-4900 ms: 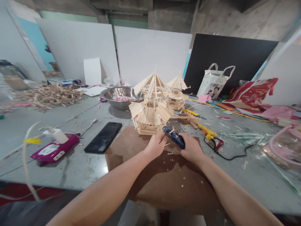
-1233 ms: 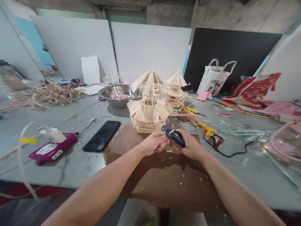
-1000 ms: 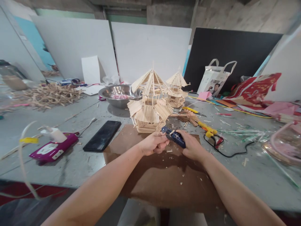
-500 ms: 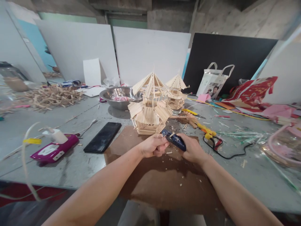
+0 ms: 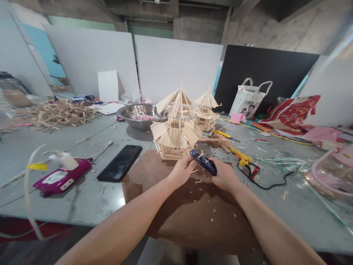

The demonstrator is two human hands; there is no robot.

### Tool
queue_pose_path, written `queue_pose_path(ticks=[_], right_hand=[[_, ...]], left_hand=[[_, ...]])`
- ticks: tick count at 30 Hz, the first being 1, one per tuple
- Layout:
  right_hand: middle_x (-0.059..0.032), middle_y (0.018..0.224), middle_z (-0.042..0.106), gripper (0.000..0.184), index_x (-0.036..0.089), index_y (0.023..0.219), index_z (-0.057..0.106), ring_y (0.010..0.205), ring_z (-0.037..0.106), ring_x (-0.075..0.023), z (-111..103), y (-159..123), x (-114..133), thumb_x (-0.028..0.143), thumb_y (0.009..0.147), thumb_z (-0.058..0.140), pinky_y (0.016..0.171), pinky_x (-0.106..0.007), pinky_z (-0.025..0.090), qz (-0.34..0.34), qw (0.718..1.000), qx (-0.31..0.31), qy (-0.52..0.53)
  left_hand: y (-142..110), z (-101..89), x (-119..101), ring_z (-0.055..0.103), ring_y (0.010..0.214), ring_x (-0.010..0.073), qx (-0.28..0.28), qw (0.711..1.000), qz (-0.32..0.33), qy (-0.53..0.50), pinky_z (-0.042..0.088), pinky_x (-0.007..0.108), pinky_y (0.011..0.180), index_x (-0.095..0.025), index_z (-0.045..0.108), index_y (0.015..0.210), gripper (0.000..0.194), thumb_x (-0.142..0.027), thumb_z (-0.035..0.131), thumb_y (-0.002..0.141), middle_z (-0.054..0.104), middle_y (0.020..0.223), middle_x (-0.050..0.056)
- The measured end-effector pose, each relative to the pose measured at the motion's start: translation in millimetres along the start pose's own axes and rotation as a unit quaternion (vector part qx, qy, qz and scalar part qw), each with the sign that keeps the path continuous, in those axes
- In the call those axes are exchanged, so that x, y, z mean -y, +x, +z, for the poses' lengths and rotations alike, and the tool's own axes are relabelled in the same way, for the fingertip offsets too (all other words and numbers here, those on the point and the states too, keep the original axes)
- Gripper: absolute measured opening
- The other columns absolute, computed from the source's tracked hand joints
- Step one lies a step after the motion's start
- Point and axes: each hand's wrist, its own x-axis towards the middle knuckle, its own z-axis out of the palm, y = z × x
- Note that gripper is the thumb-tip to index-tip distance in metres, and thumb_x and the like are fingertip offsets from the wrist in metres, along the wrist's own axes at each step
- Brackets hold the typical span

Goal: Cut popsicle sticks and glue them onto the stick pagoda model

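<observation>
Head, right hand (image 5: pixel 223 174) gripping tool (image 5: pixel 203 163), lettering (image 5: pixel 249 105) blurry

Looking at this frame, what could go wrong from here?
The left hand has its fingers right by the end of the blue tool that the right hand grips, so a slip might pinch or nick them. The larger stick model stands just beyond both hands and could be knocked. The black cord lies loosely looped beside the right forearm, which might snag it.
</observation>
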Motion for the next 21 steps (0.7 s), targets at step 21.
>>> queue_pose_path(ticks=[21], right_hand=[[-0.0093,0.105,0.05,0.057,0.016,0.11,0.035,0.094,0.047,-0.0208,7,1,-13,0.01,0.056,0.048,0.079,-0.033,0.036,-0.089,0.993,-0.024,0.081]], left_hand=[[-3,-3.0,-6,0.018,0.026,0.0006,0.115,0.94,-0.167,-0.274,0.013,0.015,0.029,-0.012,0.049,0.061,0.028,-0.038,0.057,0.064,0.03,0.031,-0.009]])
